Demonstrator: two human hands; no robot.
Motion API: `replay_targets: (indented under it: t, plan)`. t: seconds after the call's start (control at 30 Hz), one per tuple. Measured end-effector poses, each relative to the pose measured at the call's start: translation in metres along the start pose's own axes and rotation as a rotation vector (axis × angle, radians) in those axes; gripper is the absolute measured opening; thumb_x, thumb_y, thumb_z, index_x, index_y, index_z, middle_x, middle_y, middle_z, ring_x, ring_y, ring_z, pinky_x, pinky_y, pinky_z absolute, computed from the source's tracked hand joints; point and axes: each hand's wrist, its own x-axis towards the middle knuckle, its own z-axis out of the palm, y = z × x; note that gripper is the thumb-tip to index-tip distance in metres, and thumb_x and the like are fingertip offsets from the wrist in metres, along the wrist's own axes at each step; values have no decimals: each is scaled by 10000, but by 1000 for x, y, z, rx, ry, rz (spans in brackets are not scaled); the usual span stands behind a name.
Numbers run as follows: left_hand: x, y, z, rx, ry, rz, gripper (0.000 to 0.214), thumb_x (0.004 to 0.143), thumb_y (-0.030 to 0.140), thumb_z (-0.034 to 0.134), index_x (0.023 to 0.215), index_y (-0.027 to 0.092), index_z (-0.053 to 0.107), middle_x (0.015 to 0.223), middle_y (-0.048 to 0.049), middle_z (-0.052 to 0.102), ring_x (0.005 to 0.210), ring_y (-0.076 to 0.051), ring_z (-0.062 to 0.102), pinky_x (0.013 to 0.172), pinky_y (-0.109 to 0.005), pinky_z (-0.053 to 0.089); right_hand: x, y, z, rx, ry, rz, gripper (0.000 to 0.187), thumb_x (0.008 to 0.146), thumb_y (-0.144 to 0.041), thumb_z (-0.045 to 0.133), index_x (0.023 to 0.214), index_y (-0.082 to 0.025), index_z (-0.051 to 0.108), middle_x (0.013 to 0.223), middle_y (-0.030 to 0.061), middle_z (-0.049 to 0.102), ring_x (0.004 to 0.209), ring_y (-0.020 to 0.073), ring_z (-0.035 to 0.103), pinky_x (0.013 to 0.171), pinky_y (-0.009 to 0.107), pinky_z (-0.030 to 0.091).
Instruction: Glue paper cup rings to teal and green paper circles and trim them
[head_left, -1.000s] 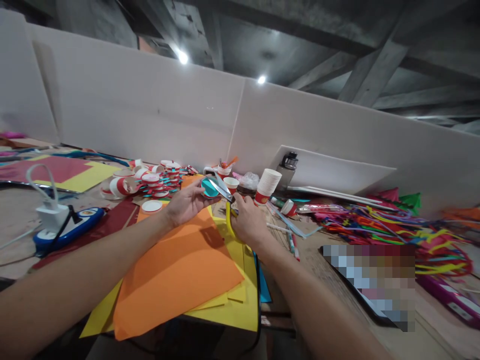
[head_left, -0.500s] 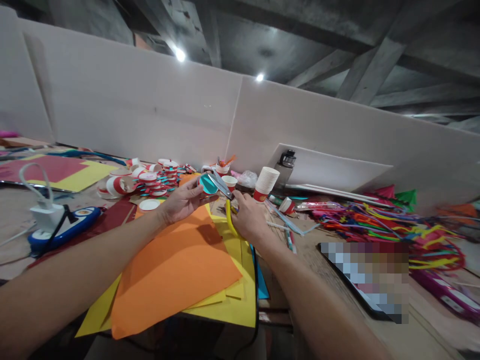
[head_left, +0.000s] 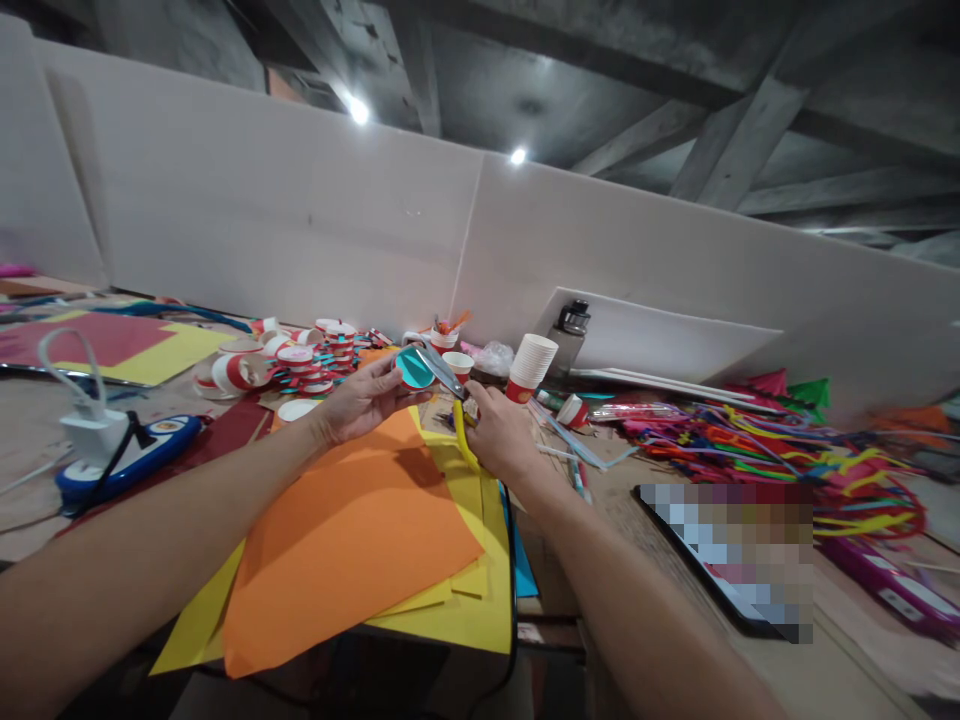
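Note:
My left hand (head_left: 365, 400) holds a short red-and-white paper cup piece with a teal paper disc (head_left: 413, 369) across its top. In my right hand (head_left: 501, 432) is a pair of scissors (head_left: 442, 370) with yellow handles, its blades pointing up and left at the edge of the teal disc. Whether the blades touch the paper I cannot tell. Beneath both hands lies an orange sheet (head_left: 352, 545) over yellow sheets (head_left: 480, 610). A white round lid or cup base (head_left: 298, 409) rests by my left wrist.
Left of my hands are several cut red-and-white cups (head_left: 296, 355) and a blue power strip (head_left: 135, 455) with a charger. A cup stack (head_left: 534, 365) and a bottle (head_left: 570, 335) stand behind. At right lie a tablet (head_left: 727, 560) and colourful pipe cleaners (head_left: 735, 440).
The scissor handles have shifted slightly to the right and down, and the blades look closer together. The cup piece has moved slightly left in my left hand.

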Motion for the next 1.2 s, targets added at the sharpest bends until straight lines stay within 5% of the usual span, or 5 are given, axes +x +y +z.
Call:
replay_targets:
  t: [1.2]
  plan:
    - [-1,6,-8,95,-82,-90,444,828,324,649,1229,143,588,1175,-159,660,1072,-275,640,815,-311,549,-2,3,-14,-43,-60,-55,452,886,-339,445,1324,-227,466,1134,89,616,946,230,621,752,300,452]
